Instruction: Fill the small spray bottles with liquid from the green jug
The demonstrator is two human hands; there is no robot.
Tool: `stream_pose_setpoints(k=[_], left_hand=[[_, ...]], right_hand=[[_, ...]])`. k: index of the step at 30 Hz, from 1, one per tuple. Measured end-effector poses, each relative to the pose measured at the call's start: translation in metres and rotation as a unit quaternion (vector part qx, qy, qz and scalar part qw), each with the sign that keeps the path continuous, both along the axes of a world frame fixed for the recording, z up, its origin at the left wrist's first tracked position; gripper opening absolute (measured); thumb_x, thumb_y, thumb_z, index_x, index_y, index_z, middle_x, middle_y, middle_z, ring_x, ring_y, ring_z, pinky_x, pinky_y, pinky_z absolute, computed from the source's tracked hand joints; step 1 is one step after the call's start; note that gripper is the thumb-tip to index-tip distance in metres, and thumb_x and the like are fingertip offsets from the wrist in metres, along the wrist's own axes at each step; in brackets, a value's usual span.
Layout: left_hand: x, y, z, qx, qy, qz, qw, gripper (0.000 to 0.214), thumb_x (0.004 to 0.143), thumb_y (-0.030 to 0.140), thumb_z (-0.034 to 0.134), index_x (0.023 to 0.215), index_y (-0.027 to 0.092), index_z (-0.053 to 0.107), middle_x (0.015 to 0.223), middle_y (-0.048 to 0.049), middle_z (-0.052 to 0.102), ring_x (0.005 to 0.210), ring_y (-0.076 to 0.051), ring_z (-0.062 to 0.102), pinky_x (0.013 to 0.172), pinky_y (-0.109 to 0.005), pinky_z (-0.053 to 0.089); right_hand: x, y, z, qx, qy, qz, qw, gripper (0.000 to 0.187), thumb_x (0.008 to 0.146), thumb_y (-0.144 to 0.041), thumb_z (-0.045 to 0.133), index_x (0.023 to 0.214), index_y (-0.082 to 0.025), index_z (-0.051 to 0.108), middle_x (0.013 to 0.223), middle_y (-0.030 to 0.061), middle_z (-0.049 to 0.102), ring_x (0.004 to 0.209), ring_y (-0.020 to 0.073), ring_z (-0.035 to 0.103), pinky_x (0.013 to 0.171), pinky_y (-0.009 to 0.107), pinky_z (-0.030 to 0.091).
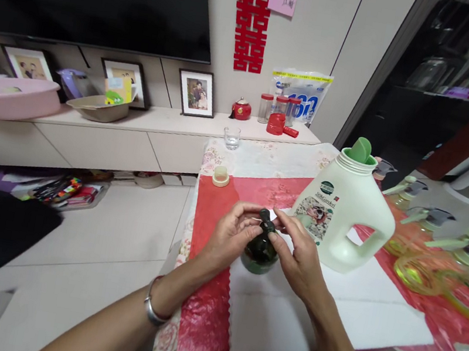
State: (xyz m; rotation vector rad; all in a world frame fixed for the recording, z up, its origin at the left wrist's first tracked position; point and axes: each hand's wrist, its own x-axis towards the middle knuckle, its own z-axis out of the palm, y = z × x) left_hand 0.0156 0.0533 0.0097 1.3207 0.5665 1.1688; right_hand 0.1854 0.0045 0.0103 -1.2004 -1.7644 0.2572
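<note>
Clasping one dark bottle [260,255] at its top, two hands [226,232] [300,250], one jug [341,216], three framed photos [197,93]

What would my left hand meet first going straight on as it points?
Your left hand would likely meet the dark pump top, right beside it; whether they touch is unclear.

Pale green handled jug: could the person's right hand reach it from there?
Probably yes: the jug stands close by the right hand, nothing visible between them. But that hand is at the dark green pump bottle and would likely need to let go first.
</note>
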Motion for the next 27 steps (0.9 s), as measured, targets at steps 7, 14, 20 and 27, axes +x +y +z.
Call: stream_pose_setpoints(k=[7, 14, 20, 27], left_hand=[[-0.001, -0.008, 0.006, 0.071, 0.09, 0.099, 0.988, 0.013, 0.085, 0.022, 0.069, 0.097, 0.02, 0.075, 0.099, -0.0047, 0.073, 0.097, -0.019, 0.067, 0.092, -0.033, 0.052], [0.0, -0.006, 0.003, 0.099, 0.092, 0.094, 0.986, 0.013, 0.086, 0.02, 0.069, 0.097, 0.022, 0.076, 0.099, -0.0042, 0.074, 0.095, -0.019, 0.068, 0.091, -0.034, 0.053], [-0.001, -0.008, -0.001, 0.136, 0.103, 0.098, 0.98, 0.014, 0.087, 0.02, 0.068, 0.098, 0.023, 0.076, 0.099, -0.0043, 0.073, 0.095, -0.019, 0.067, 0.091, -0.034, 0.052], [0.001, -0.012, -0.008, 0.119, 0.114, 0.101, 0.981, 0.021, 0.089, 0.019, 0.067, 0.109, 0.024, 0.072, 0.108, -0.005, 0.072, 0.103, -0.02, 0.067, 0.094, -0.035, 0.051]], right_hand=[[-0.001, 0.002, 0.008, 0.017, 0.015, 0.04, 0.999, 0.028, 0.1, -0.019, 0.053, 0.126, -0.021, 0.062, 0.117, 0.0042, 0.063, 0.109, 0.0147, 0.059, 0.093, 0.029, 0.047], [0.003, 0.002, 0.009, -0.001, 0.013, 0.05, 0.999, 0.025, 0.098, -0.019, 0.057, 0.122, -0.022, 0.064, 0.113, 0.0033, 0.064, 0.102, 0.0142, 0.06, 0.087, 0.028, 0.049], [0.009, 0.001, 0.009, -0.027, 0.012, 0.063, 0.998, 0.022, 0.097, -0.019, 0.059, 0.118, -0.021, 0.062, 0.114, 0.002, 0.064, 0.101, 0.0131, 0.059, 0.087, 0.026, 0.048], [0.01, 0.002, 0.008, -0.031, 0.001, 0.067, 0.997, 0.011, 0.096, -0.019, 0.059, 0.107, -0.018, 0.061, 0.105, 0.0026, 0.062, 0.096, 0.014, 0.056, 0.084, 0.026, 0.045]])
